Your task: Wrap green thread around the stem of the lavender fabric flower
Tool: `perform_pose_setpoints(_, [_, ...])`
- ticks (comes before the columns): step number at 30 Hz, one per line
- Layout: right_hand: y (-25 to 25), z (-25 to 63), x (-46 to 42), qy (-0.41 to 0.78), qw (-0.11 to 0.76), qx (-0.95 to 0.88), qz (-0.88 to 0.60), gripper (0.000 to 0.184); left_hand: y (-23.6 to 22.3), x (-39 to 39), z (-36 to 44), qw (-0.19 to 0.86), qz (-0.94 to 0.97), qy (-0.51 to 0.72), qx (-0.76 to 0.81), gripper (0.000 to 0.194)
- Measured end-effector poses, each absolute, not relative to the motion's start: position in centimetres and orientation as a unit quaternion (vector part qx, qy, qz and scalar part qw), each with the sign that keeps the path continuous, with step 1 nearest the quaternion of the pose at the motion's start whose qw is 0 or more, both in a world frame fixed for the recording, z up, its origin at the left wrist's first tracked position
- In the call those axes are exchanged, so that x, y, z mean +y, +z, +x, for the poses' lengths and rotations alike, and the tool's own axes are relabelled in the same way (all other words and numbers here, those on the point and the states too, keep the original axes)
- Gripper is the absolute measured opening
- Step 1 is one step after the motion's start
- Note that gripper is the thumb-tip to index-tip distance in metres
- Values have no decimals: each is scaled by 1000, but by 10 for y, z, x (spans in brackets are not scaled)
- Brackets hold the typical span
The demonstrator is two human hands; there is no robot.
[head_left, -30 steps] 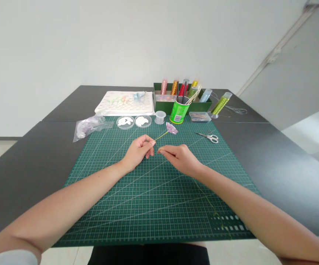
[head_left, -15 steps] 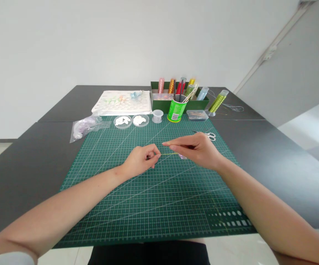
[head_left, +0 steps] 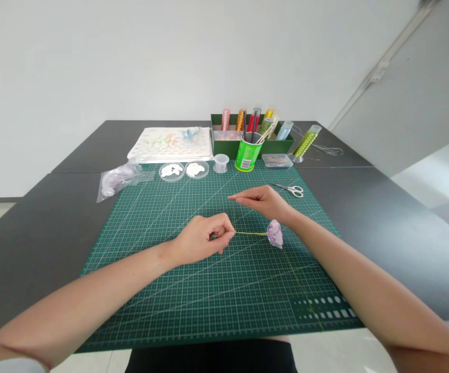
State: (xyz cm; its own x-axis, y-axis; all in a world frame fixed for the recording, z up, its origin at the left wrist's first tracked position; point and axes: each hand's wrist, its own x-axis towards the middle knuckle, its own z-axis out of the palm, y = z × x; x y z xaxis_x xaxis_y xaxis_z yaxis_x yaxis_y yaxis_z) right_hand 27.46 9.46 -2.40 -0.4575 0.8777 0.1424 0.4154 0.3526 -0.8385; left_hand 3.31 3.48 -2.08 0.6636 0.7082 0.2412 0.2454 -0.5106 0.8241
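Best to pinch the thin green stem (head_left: 250, 233) lightly but firmly enough to stop any slipping, keeping it straight and sparing the lilac flower (head_left: 274, 234) at its right-hand end, over the green cutting mat (head_left: 162, 300) on the near side of the right wrist. Held by the other end between thumb and forefinger of the left hand (head_left: 203, 239), remaining fingers curled under. Farther out in the right hand (head_left: 265, 201), fingers stretched leftward close to the thumb; cannot tell whether fully closed or gripping anything fine.

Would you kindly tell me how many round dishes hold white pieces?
2: the left dish and the right dish, side by side near the far edge of the mat.
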Motion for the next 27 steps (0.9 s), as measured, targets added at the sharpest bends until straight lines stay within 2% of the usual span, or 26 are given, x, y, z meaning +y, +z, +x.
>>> perform_pose_setpoints(5, [-46,269,97,395,287,-765,-419,34,-11,42,29,399,765,373,341,14])
perform_pose_setpoints(10, [-50,259,83,325,243,-823,-398,31,-10,59,21,367,715,449,390,15])
perform_pose_setpoints(14, [-44,251,69,283,211,-874,-334,31,-18,68,16,341,715,448,416,16])
perform_pose_setpoints(20, [-34,242,56,294,178,-895,-285,27,-29,76,15,341,709,437,435,14])
perform_pose_setpoints(27, [-16,237,44,365,161,-878,-266,26,-32,78,15,345,700,427,455,15])
